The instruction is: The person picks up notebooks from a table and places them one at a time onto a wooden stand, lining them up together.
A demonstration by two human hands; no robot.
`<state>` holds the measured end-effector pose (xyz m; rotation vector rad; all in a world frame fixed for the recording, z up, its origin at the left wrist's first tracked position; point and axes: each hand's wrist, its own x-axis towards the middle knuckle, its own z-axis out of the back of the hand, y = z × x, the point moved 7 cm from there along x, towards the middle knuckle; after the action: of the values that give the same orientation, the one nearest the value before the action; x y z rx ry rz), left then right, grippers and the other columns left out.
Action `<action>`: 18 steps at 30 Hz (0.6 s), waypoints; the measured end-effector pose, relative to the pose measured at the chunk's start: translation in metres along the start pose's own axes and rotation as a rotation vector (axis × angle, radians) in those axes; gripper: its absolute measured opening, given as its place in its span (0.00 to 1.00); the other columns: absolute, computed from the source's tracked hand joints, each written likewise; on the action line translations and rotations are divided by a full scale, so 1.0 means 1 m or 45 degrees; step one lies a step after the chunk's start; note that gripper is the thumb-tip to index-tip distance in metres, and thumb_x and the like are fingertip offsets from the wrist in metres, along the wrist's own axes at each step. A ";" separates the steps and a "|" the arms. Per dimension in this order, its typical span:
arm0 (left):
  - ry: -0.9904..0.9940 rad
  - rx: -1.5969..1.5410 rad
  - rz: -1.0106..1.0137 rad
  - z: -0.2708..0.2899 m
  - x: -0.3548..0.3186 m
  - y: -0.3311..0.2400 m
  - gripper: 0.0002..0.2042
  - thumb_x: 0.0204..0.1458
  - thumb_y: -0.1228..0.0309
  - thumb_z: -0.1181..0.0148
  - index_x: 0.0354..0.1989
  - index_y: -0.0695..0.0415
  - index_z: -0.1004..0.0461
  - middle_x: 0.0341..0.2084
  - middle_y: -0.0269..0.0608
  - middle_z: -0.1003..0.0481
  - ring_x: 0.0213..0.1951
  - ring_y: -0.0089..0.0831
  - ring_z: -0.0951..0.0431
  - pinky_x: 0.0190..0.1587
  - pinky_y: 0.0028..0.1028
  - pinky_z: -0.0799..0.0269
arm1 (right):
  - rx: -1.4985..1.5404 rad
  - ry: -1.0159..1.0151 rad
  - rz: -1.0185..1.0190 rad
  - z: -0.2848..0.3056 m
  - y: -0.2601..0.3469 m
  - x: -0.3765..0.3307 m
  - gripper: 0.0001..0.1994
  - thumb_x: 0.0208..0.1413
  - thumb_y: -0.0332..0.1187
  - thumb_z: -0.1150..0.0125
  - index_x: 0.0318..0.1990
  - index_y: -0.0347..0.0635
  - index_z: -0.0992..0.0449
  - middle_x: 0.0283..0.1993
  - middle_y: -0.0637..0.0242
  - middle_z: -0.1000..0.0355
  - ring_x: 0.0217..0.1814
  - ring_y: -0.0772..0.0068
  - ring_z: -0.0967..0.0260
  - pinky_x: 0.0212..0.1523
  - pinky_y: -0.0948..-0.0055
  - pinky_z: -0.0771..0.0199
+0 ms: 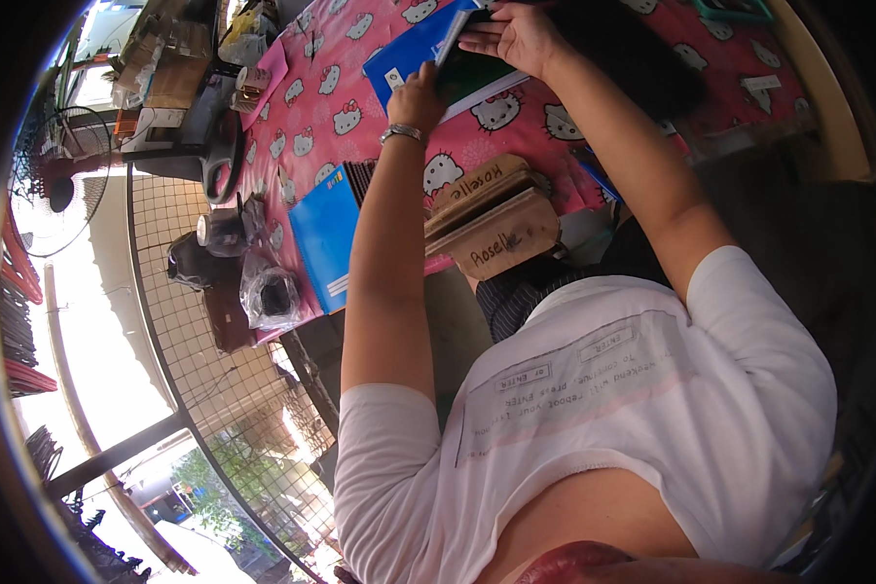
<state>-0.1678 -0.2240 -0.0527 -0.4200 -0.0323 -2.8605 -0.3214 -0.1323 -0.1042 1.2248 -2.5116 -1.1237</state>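
Observation:
At the far side of the table, a blue-covered notebook (391,60) with a dark green part and a white lower edge lies under my hands. My left hand (416,100), wearing a silver bracelet at the wrist, is closed, its fingertips pinching the lower end of a narrow, pale, see-through strip (452,39). From the right, my right hand (518,41) reaches across with fingers stretched out flat against the strip's upper part. What lies beneath the fingers is partly hidden. Beside my left forearm sits a stack of blue notebooks (319,232) with dark edges.
A pink patterned cloth (311,109) covers the table. Brown wooden-looking pieces with handwriting (508,234) stand at its near edge. Plastic-wrapped items (269,297), a mug (222,234) and a fan (60,185) are on the left. A dark object (633,58) lies right of my hands.

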 end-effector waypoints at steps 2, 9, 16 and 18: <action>0.200 0.065 0.282 0.008 0.000 0.040 0.11 0.59 0.61 0.51 0.48 0.46 0.32 0.30 0.50 0.22 0.35 0.50 0.20 0.32 0.50 0.26 | 0.119 0.145 -0.003 -0.017 -0.005 -0.006 0.17 0.61 0.36 0.49 0.55 0.37 0.33 0.52 0.48 0.27 0.47 0.44 0.25 0.48 0.47 0.24; -0.050 0.133 -0.122 0.206 -0.031 -0.040 0.07 0.58 0.72 0.52 0.41 0.49 0.29 0.32 0.45 0.23 0.34 0.49 0.21 0.32 0.44 0.27 | -1.726 0.526 0.666 -0.038 0.044 -0.120 0.22 0.58 0.42 0.37 0.55 0.38 0.31 0.35 0.57 0.22 0.35 0.66 0.21 0.38 0.66 0.23; 0.299 0.050 0.098 0.169 -0.142 -0.087 0.11 0.47 0.79 0.46 0.39 0.53 0.29 0.30 0.45 0.26 0.35 0.46 0.23 0.39 0.44 0.29 | -0.994 0.798 0.138 0.003 -0.032 -0.211 0.28 0.56 0.43 0.34 0.57 0.34 0.34 0.48 0.53 0.25 0.51 0.68 0.27 0.51 0.65 0.30; 0.216 0.087 0.159 0.144 -0.159 -0.091 0.10 0.47 0.78 0.46 0.39 0.54 0.29 0.31 0.44 0.26 0.37 0.46 0.24 0.42 0.42 0.31 | -1.317 0.715 0.591 0.022 -0.054 -0.223 0.30 0.53 0.44 0.32 0.57 0.34 0.35 0.51 0.52 0.28 0.53 0.62 0.30 0.54 0.62 0.34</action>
<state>-0.0026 -0.0890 0.0410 -0.1594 -0.0702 -2.7516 -0.1487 0.0206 -0.1134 0.5051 -1.3321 -1.3788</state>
